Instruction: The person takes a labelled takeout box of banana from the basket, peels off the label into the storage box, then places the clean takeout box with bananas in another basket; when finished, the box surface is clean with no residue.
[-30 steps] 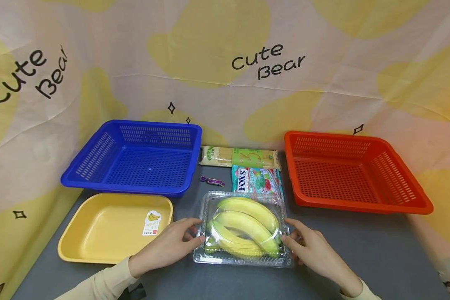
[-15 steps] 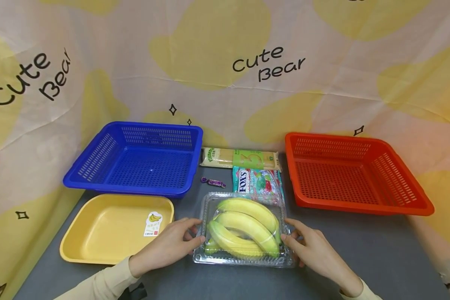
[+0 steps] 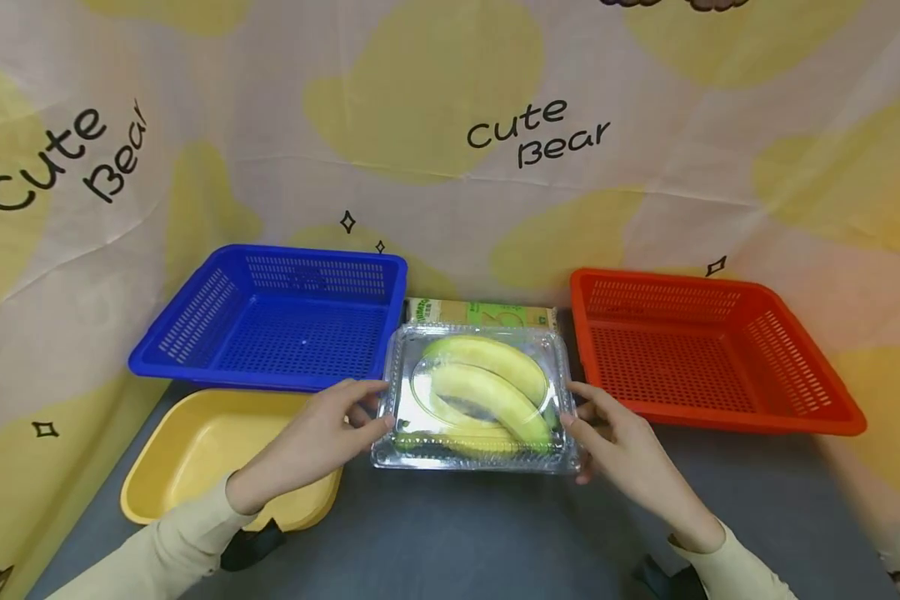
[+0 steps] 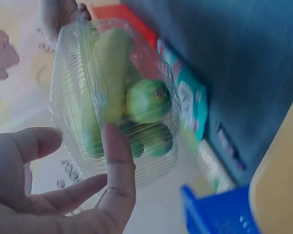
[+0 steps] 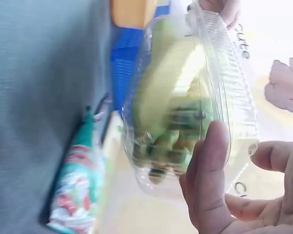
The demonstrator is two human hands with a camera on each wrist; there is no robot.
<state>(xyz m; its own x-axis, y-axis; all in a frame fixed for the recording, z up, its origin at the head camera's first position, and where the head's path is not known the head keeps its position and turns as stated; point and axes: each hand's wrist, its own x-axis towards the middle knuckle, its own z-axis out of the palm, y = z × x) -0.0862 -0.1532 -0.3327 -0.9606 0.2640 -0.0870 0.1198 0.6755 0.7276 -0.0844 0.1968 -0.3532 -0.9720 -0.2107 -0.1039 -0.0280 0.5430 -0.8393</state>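
A clear plastic clamshell box (image 3: 450, 464) with yellow-green bananas (image 3: 487, 392) inside is held up off the table between both hands. My left hand (image 3: 311, 442) grips its left edge, thumb on the lid rim and fingers against the side. On the opposite edge, my right hand (image 3: 630, 458) holds it the same way. Rounded green ends of the fruit (image 4: 149, 100) press near the wall in the left wrist view. In the head view the box hides the teal candy bag (image 5: 78, 190) and the purple wrapped candy (image 4: 229, 146), which show in the wrist views.
A blue basket (image 3: 270, 383) stands at the back left and a red basket (image 3: 720, 417) at the back right. Between them lies a noodle packet (image 3: 487, 313), partly covered. A yellow tub (image 3: 150, 492) sits under the left forearm. A printed cloth (image 3: 420, 108) hangs behind.
Both hands have lifted the banana box off the table and moved it away from the body. It now covers the candy bag and the wrapped candy in the head view.
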